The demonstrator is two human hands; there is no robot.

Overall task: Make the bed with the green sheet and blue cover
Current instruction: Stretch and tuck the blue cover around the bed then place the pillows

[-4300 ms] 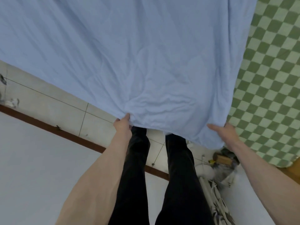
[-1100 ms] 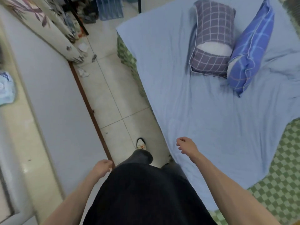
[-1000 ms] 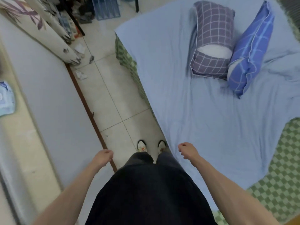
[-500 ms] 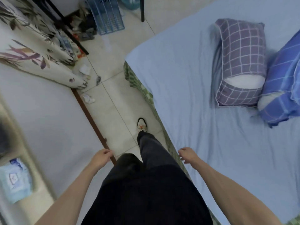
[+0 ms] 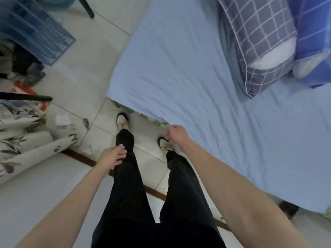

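I see the blue cover [image 5: 206, 97] spread over the bed, a strip of green sheet [image 5: 143, 116] peeking under its near edge. My right hand [image 5: 176, 134] sits at that edge, grip curled; whether it pinches cloth I cannot tell. My left hand [image 5: 112, 155] hangs loose-fingered by my trouser leg [image 5: 125, 176]. Two pillows [image 5: 259, 42] lie on the cover.

The bed [image 5: 125, 109] bears the blue cover [image 5: 197, 97] and two pillows [image 5: 259, 42].
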